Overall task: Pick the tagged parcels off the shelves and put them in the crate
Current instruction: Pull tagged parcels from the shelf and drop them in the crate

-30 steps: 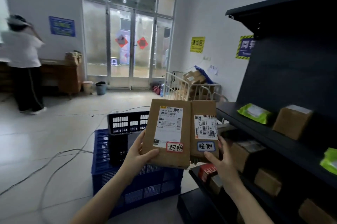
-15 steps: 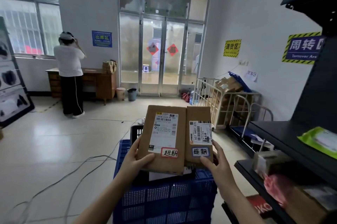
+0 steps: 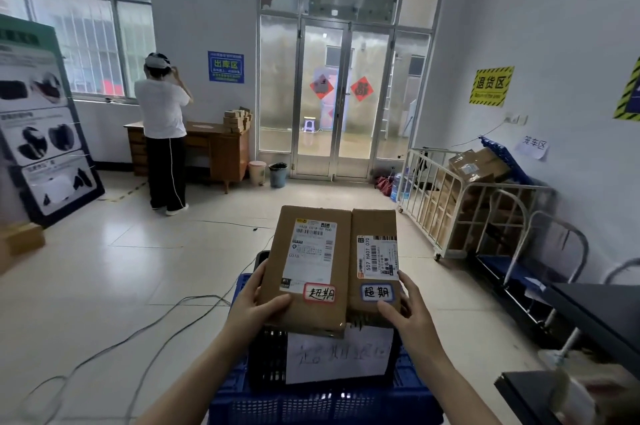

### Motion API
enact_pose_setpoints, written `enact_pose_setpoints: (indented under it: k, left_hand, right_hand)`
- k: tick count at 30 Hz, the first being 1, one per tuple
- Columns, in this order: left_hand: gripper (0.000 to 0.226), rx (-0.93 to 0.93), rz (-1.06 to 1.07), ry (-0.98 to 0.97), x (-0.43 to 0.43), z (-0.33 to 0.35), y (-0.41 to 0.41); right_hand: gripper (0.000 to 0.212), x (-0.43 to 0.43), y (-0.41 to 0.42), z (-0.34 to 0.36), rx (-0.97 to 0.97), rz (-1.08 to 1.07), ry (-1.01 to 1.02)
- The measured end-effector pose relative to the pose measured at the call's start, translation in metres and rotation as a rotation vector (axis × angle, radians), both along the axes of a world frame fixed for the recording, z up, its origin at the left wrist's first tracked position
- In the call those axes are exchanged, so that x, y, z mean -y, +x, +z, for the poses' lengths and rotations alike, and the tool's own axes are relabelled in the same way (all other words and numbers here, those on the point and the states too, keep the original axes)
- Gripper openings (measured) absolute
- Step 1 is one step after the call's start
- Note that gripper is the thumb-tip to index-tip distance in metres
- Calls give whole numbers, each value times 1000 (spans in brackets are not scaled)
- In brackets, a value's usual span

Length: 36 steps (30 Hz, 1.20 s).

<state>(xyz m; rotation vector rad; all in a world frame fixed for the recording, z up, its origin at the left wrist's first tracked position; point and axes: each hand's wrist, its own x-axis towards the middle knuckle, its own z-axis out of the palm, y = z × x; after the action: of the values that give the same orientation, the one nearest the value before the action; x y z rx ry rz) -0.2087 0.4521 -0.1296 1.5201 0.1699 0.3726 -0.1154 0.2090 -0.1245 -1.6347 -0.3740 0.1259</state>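
Cardboard parcels side by side: left hand (image 3: 254,305) clasps the wider brown box (image 3: 308,268), right hand (image 3: 408,308) the narrower one (image 3: 374,262), above a blue plastic crate (image 3: 322,400).

- One view only, taken from a head-worn camera, wide-angle, aimed forward and slightly down.
- Glass door (image 3: 343,102) faced across the room; floor seen between.
- Hands and parcels held close, low centre; blue crate (image 3: 322,400) directly beneath.

brown parcels (image 3: 309,268), blue crate (image 3: 322,400)
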Motion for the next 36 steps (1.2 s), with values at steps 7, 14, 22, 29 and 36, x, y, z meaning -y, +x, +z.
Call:
enact_pose_setpoints:
  k: [7, 14, 22, 29, 36]
  left_hand:
    - [98, -22, 20, -31, -42, -16, 70]
    - [107, -102, -5, -101, -106, -37, 154]
    - [86, -348, -114, -92, -144, -88, 213]
    - [79, -530, -82, -52, -154, -140, 253]
    - [82, -724, -51, -101, -160, -206, 299]
  right_hand:
    - [62, -44, 70, -5, -14, 5, -59]
    - [54, -105, 156, -21, -75, -1, -85]
    - [54, -137, 221, -76, -250, 35, -169]
    - [50, -155, 269, -134, -404, 44, -242]
    - [53, -169, 329, -207, -590, 71, -340]
